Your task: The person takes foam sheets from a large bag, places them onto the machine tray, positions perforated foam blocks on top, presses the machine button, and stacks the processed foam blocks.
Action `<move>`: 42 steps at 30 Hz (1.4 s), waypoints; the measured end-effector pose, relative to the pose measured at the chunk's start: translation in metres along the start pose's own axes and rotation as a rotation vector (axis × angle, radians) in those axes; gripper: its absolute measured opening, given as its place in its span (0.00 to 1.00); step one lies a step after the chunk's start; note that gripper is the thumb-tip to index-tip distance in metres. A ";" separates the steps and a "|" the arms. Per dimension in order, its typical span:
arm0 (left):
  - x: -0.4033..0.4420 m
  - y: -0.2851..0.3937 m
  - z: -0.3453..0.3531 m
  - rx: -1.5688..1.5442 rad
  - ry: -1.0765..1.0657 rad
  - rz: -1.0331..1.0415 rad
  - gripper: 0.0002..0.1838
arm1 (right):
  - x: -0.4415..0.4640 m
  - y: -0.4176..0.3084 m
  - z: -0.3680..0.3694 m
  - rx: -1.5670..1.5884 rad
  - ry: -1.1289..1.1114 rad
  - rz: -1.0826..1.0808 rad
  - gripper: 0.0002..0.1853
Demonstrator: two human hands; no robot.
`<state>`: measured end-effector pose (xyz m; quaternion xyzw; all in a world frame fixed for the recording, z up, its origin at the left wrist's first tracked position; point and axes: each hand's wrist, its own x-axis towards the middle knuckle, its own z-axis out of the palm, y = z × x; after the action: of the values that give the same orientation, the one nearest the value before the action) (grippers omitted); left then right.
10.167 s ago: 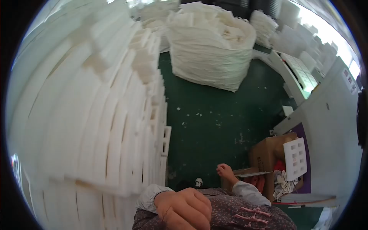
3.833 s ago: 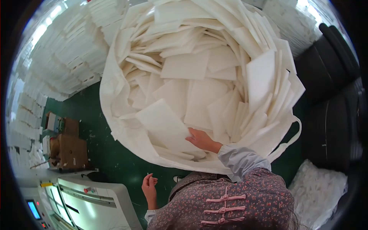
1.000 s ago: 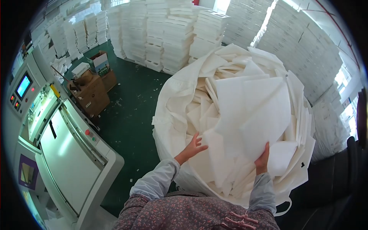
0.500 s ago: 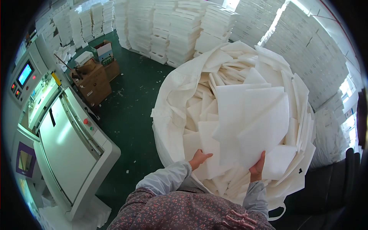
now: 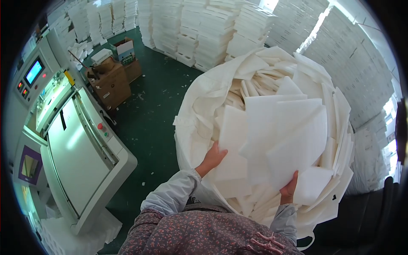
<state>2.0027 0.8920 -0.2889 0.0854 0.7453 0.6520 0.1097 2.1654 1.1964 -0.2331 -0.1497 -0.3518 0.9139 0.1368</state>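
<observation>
A large white sack full of thin white foam sheets stands in front of me. My left hand grips the left edge of a foam sheet, its thumb raised along the edge. My right hand holds the lower right corner of several overlapping foam sheets, which are fanned out above the sack's contents. The right edge of the left sheet lies against or behind this bunch. The fingers of both hands are partly hidden under the sheets.
On the left stands a machine with a lit screen. Cardboard boxes sit on the green floor beyond it. Tall foam stacks line the back. A black object lies at the lower right.
My left hand has moved up and taken a sheet by its edge, lifting it beside the bunch. My right hand keeps its hold. The view has shifted slightly.
</observation>
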 end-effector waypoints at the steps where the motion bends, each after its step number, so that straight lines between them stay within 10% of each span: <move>1: -0.001 0.006 -0.004 -0.038 0.028 0.049 0.29 | 0.001 0.001 0.001 -0.020 -0.004 0.007 0.26; 9: -0.038 0.092 -0.058 -0.304 -0.125 0.199 0.31 | 0.014 0.029 0.029 -0.184 -0.043 0.179 0.21; 15: -0.050 0.100 -0.094 -0.447 0.178 0.009 0.23 | 0.050 0.043 0.039 -0.416 -0.311 0.360 0.22; 26: -0.121 0.096 -0.200 -0.402 0.170 -0.124 0.25 | 0.067 0.083 0.146 -0.902 -0.575 0.016 0.37; 42: -0.273 0.064 -0.268 -0.423 0.509 -0.114 0.26 | 0.097 0.229 0.287 -0.894 -1.248 0.480 0.37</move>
<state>2.1903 0.5713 -0.1775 -0.1466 0.6006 0.7855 -0.0285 1.9369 0.8943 -0.2038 0.2767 -0.6542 0.6059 -0.3582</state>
